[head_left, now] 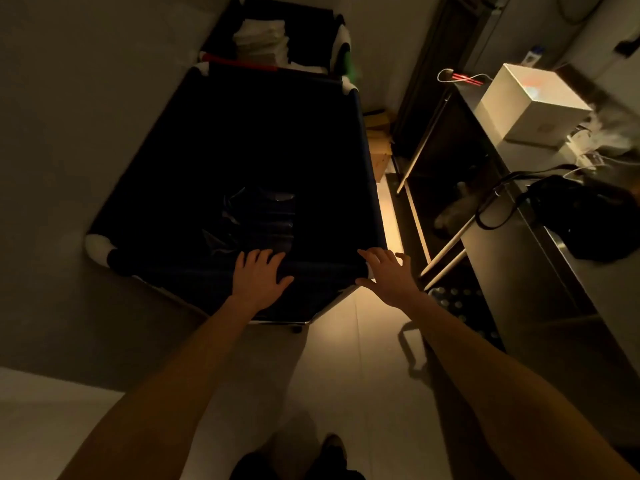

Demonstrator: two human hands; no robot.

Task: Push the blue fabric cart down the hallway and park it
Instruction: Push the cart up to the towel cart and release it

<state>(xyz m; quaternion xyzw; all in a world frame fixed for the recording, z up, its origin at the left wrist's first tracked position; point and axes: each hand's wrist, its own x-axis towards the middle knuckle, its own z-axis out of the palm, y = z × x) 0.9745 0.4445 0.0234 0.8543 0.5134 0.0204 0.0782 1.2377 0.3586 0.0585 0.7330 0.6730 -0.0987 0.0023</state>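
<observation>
The blue fabric cart (363, 161) stands right in front of me in a dim hallway, close to the left wall. Its inside is dark, with some crumpled dark plastic near the bottom. My left hand (258, 277) lies flat on the cart's near top rail, fingers spread. My right hand (388, 271) rests on the near right corner of the same rail, fingers spread and not wrapped around it. White padded corners show at the cart's near left and far ends.
A second cart (311, 22) with folded white linens (263, 39) stands directly beyond the blue one. A steel counter (519, 258) runs along the right, bearing a white box (530, 102) and a black bag (585, 220). A narrow strip of lit floor (391, 223) runs between.
</observation>
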